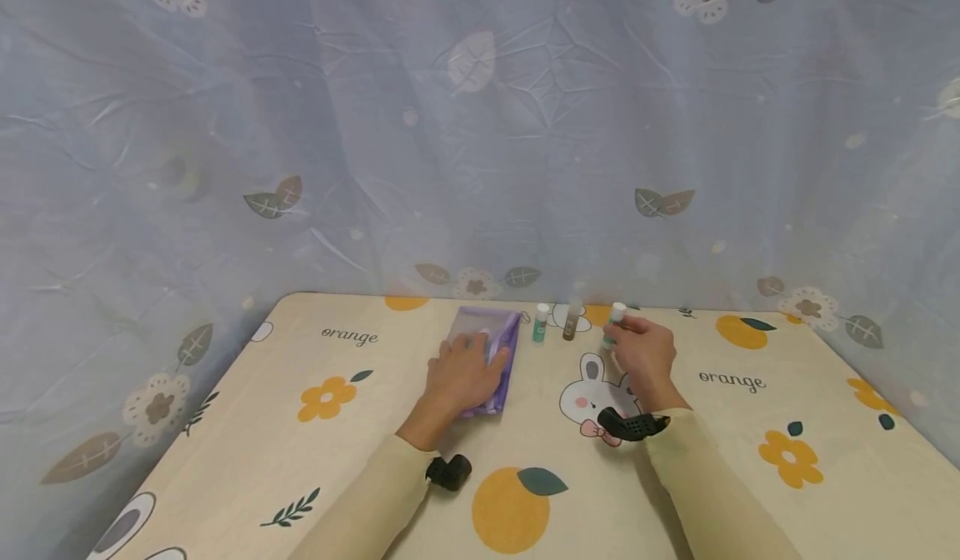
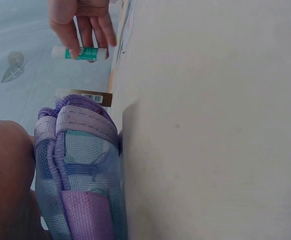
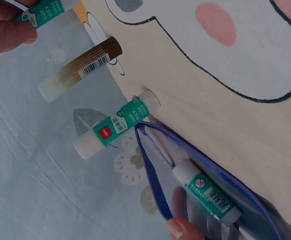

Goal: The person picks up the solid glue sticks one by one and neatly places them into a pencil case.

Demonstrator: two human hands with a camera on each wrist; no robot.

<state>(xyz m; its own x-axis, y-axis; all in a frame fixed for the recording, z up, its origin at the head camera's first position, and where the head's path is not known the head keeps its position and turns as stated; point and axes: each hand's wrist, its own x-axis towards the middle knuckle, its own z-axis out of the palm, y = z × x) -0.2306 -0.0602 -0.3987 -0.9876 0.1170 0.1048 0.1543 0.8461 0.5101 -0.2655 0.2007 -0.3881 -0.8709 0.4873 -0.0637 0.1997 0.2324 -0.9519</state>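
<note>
My left hand (image 1: pixel 467 375) lies over a purple zip pouch (image 1: pixel 515 352) with mesh sides, its thumb (image 3: pixel 181 230) gripping the edge of the opening. Through that opening, in the right wrist view, a green and white glue stick (image 3: pixel 208 192) shows inside the pouch. Upright at the table's far side, another green glue stick (image 1: pixel 540 324) stands beside the pouch, then a brown tube with a clear cap (image 1: pixel 570 323). Farther right, my right hand (image 1: pixel 647 350) pinches a third green glue stick (image 1: pixel 617 313) between thumb and fingers.
A cream tablecloth (image 1: pixel 375 452) printed with oranges, flowers and a rabbit covers the table. Behind it hangs a blue-grey patterned curtain (image 1: pixel 525 168), close to the table's far edge. Black wrist cameras (image 1: pixel 630 425) sit on both of my sleeves.
</note>
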